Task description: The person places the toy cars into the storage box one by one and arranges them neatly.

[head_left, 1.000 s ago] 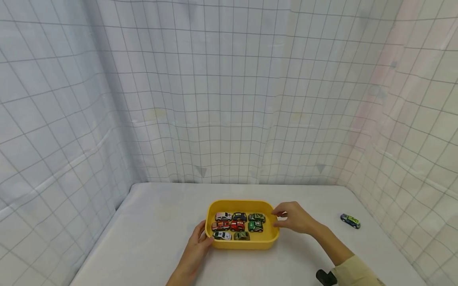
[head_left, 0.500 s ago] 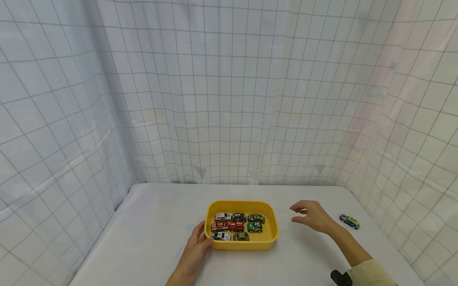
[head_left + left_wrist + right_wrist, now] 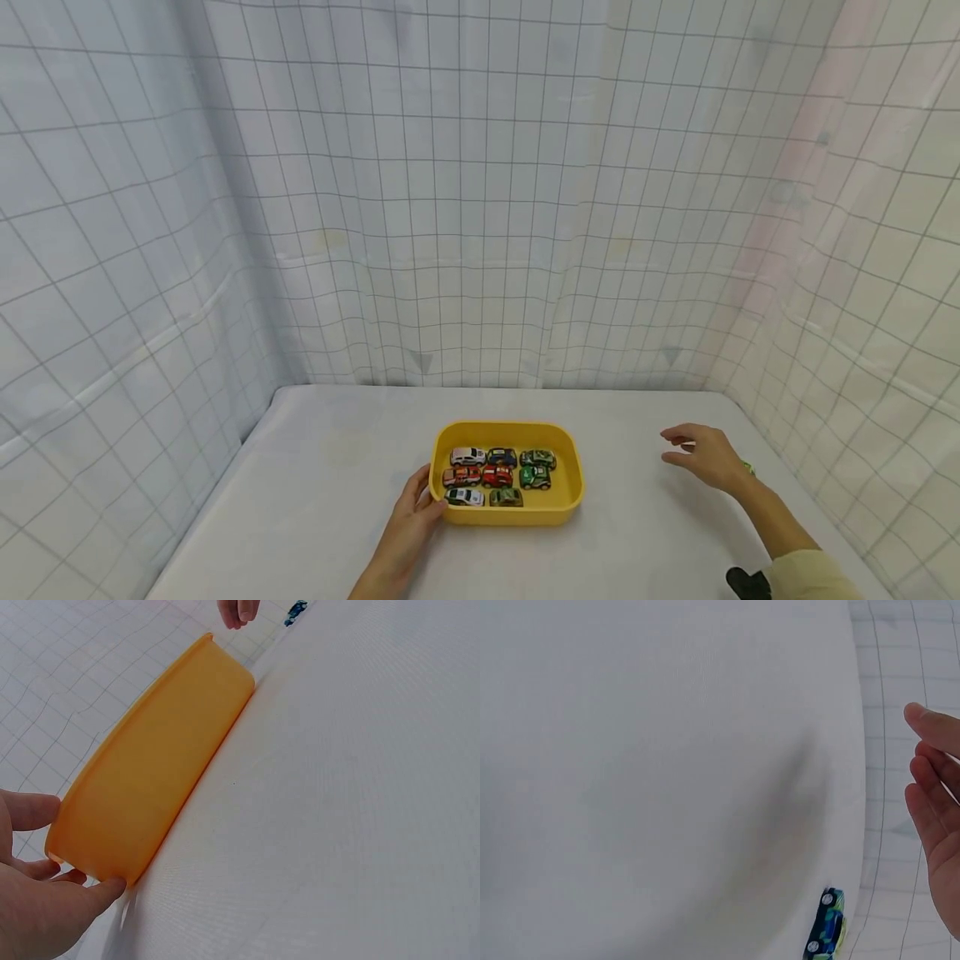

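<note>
A yellow tray (image 3: 508, 517) holds several toy cars in rows, among them a red car (image 3: 497, 476), a green car (image 3: 535, 477) and a white car (image 3: 465, 497). My left hand (image 3: 408, 521) grips the tray's left end, thumb at the near corner and fingers along the side. Off to the right, my right hand (image 3: 708, 457) is raised over the table with nothing in its loosely bent fingers. Behind that hand, one more toy car (image 3: 826, 926), blue and yellow-green, lies on the table; the head view has it mostly hidden.
A white cloth covers the table (image 3: 322, 483). Grid-patterned white curtains (image 3: 480, 250) rise at the back and on both sides. The lone car lies near the table's right edge.
My right hand has moved from the tray's right rim out to the right, now overlapping the lone car in the head view. The left hand and tray stay almost where they were.
</note>
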`<act>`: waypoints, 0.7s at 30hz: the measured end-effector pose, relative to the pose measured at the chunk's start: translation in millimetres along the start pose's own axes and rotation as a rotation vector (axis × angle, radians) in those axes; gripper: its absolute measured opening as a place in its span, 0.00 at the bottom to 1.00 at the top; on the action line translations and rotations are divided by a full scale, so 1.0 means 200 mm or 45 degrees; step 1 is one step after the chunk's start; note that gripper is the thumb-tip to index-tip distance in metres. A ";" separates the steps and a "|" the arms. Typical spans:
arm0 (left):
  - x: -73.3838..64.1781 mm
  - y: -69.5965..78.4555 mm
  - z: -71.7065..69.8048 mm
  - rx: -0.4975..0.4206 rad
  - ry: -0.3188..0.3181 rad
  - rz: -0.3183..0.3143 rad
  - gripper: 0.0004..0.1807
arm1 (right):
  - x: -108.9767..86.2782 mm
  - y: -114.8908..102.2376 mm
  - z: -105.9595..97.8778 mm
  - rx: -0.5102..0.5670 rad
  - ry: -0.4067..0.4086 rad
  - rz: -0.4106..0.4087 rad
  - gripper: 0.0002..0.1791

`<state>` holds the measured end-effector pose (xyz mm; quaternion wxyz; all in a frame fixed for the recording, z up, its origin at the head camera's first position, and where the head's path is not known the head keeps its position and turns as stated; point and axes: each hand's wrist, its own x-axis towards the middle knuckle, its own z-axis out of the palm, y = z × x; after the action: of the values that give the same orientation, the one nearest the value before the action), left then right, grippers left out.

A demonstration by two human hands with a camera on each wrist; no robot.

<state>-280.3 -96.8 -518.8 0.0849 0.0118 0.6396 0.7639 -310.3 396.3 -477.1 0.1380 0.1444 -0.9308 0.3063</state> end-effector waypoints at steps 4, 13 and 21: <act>0.00 0.01 0.00 0.003 0.010 -0.015 0.41 | -0.04 0.08 -0.05 -0.049 0.039 0.085 0.19; -0.01 0.01 -0.01 0.015 0.008 -0.024 0.41 | -0.11 0.24 -0.12 -0.145 0.079 0.224 0.21; 0.00 0.02 0.01 0.026 0.005 -0.026 0.41 | -0.17 0.32 -0.18 -0.180 0.068 0.283 0.21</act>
<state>-279.8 -95.6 -515.3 0.0912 0.0045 0.6475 0.7566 -295.5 474.1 -496.3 0.1376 0.0221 -0.9563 0.2572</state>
